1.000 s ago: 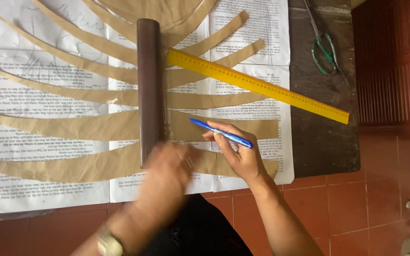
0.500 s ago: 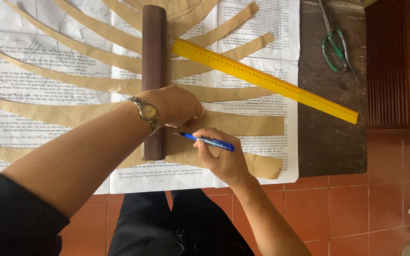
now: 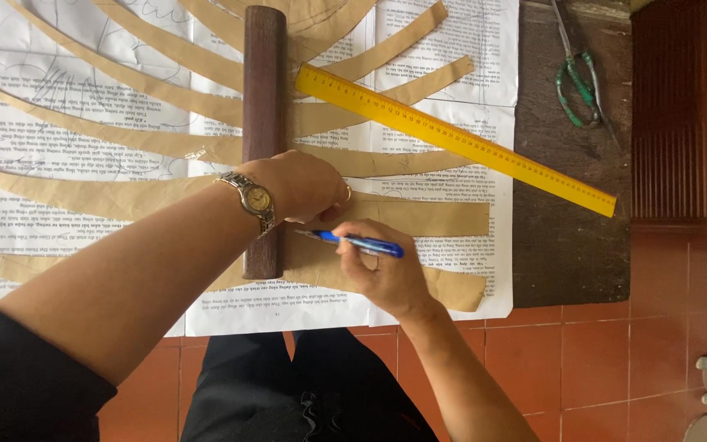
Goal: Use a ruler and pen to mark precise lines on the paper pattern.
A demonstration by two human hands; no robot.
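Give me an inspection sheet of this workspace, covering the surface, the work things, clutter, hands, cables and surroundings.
Surface: dark wooden board on the floor, mostly covered by printed paper sheets.
Job's things: curved brown paper strips fanned out to both sides of a dark wooden rod lying over them; blue pen.
Clutter: yellow ruler lying diagonally across strips and board; green-handled scissors on the bare board.
Hands: left hand, wristwatch on that wrist, presses down by the rod; right hand holds the pen, tip at a strip.
Cables: nothing seen.
Surroundings: red floor tiles; red slatted panel at right.
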